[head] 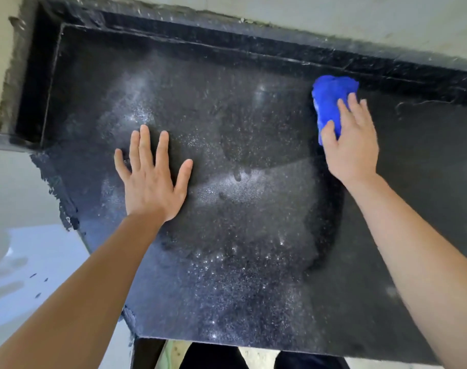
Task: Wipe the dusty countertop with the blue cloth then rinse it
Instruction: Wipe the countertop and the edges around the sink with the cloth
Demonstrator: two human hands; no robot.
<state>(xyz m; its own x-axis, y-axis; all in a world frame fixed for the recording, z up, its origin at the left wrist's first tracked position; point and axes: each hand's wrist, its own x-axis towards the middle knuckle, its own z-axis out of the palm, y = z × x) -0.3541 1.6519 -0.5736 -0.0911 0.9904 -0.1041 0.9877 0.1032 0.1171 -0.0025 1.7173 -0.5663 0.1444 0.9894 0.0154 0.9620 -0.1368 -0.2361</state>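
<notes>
So the left hand [152, 182] is flat on the countertop [240, 134], palm down, fingers straight and spread wide, holding nothing. It sits around 9 o'clock from the middle of the slab.

The right hand [352, 147] is up at about 2 o'clock, lying on top of the cloth [330, 99]. Its fingers are pretty much straight and laid over the blue wad, thumb along the cloth's left side, so it's more pressing it down onto the stone than gripping it. The cloth is bunched up rather than spread out, resting on the countertop just short of the ledge [253, 46] that runs along the back at 12 o'clock.

The top itself is black speckled stone. There's a greyish, sparkly haze over the middle and down towards 6 o'clock, with a curved edge to it at around 4 o'clock. Past that, at 3 o'clock, the surface looks darker and plainer.

There's a pale wall [333, 20] behind the ledge, and a white surface [27, 249] off the left edge at 8 o'clock, can't tell what it is
</notes>
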